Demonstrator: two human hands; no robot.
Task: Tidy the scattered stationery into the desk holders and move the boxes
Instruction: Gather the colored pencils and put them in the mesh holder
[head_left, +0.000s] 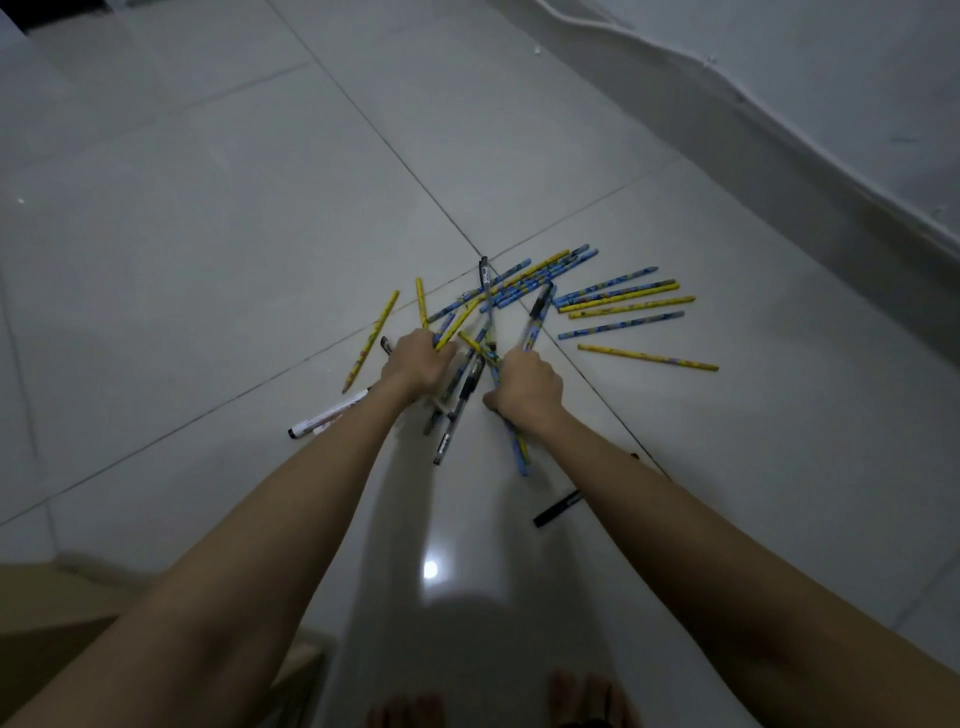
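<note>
Both fists full: left hand (415, 364) grips pencils (449, 332), right hand (527, 387) grips pens (535, 317); six pencils (618, 301) lie apart

Pale glossy tiled floor (218, 218), crossed by dark grout lines. Strewn across it: yellow and blue pencils (621, 301), a white marker (332, 415), a black marker (558, 508).

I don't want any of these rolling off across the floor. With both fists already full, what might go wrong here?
1. The left hand and right hand grip splayed, uneven bundles; pens sticking out below may slip.
2. The white marker and black marker lie partly behind the forearms, so they are easily missed.
</note>
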